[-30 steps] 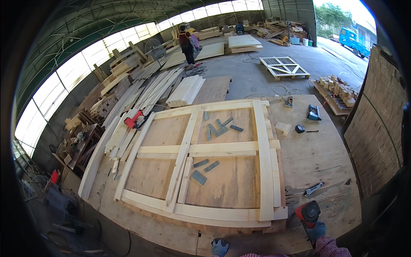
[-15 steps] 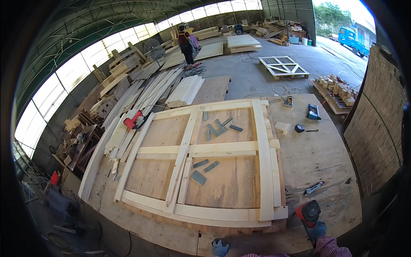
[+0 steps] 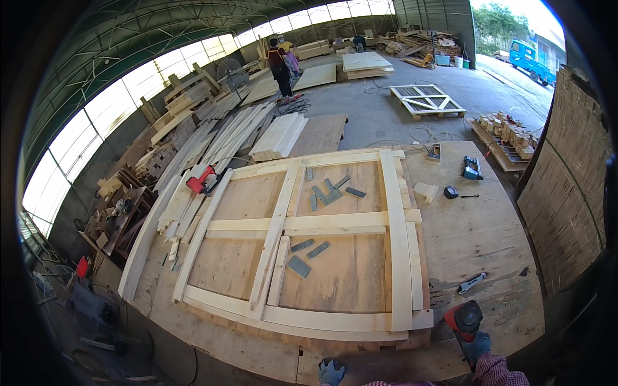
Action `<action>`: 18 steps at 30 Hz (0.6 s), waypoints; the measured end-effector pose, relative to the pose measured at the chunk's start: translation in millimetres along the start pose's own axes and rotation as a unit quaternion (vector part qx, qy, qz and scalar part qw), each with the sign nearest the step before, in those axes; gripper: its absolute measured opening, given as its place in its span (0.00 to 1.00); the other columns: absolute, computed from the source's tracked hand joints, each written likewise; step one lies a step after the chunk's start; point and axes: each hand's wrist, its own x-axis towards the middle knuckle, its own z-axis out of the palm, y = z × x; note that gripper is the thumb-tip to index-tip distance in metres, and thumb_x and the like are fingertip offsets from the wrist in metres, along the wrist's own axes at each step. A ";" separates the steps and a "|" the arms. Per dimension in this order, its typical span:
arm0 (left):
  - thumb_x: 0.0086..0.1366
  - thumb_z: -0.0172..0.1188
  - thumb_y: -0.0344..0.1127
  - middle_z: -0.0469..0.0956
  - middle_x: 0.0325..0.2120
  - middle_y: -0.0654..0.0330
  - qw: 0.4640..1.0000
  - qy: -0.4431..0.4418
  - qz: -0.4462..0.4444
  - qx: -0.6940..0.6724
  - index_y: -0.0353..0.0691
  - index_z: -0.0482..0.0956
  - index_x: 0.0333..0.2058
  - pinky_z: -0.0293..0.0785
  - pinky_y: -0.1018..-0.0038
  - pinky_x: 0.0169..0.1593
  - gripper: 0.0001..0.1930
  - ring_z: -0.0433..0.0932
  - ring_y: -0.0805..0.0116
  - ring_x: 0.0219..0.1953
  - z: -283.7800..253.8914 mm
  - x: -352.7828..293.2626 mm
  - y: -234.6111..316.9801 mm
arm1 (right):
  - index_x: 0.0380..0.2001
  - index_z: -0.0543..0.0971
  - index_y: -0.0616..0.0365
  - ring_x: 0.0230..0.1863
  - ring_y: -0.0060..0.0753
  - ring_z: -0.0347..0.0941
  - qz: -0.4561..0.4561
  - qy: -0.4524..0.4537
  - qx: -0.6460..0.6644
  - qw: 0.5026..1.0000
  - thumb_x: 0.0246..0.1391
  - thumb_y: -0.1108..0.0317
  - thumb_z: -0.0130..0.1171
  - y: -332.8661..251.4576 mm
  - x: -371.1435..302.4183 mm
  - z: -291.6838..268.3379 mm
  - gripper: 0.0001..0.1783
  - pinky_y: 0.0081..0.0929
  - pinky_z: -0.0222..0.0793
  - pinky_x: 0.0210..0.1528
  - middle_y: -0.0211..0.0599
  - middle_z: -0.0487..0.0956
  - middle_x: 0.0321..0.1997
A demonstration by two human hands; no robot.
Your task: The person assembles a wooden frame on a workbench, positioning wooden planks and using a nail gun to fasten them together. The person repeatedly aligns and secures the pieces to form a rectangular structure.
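My right hand (image 3: 477, 347), in a blue-grey glove, is closed around a red-and-black nail gun (image 3: 465, 318) at the table's near right. My left hand (image 3: 331, 372), gloved too, rests at the near edge of the table with its fingers lying forward and nothing in them. Just beyond my hands a large frame of pale wooden boards (image 3: 335, 316) lies flat on the plywood worktable (image 3: 496, 257). Inside its right-hand bays lie several strips of grey nails (image 3: 299, 266). A utility knife (image 3: 472, 283) lies to the right of the frame, beyond the nail gun.
Another red nail gun (image 3: 203, 180) sits on boards at the left. A teal nail gun (image 3: 472, 168), a tape measure (image 3: 451, 192) and small wood blocks (image 3: 425, 191) lie at the far right. Lumber stacks (image 3: 238, 138) line the left; people (image 3: 280, 67) stand farther back.
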 end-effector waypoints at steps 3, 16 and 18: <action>0.56 0.58 0.49 0.76 0.38 0.56 1.000 -0.012 0.015 -0.012 0.44 0.78 0.33 0.61 0.51 0.53 0.15 0.68 0.47 0.47 10.2 1.6 -2.8 | 0.31 0.81 0.55 0.37 0.47 0.79 0.014 -0.006 0.003 1.000 0.35 0.51 0.67 -5.5 -3.9 -10.1 0.22 0.40 0.74 0.43 0.46 0.82 0.32; 0.54 0.64 0.50 0.62 0.58 0.44 0.986 -0.110 -0.111 -0.062 0.39 0.67 0.57 0.57 0.55 0.61 0.35 0.59 0.46 0.61 -108.7 40.2 85.4 | 0.30 0.82 0.55 0.36 0.50 0.79 -0.040 0.015 0.062 0.997 0.37 0.55 0.67 -16.5 -9.5 -9.7 0.18 0.41 0.74 0.41 0.49 0.81 0.31; 0.55 0.63 0.52 0.60 0.61 0.44 0.992 -0.096 -0.044 -0.062 0.41 0.68 0.58 0.53 0.55 0.64 0.35 0.57 0.45 0.63 -116.0 62.6 109.3 | 0.31 0.81 0.55 0.36 0.50 0.79 -0.016 0.004 0.046 0.999 0.38 0.55 0.66 -9.9 -11.6 -16.1 0.18 0.41 0.74 0.41 0.49 0.81 0.30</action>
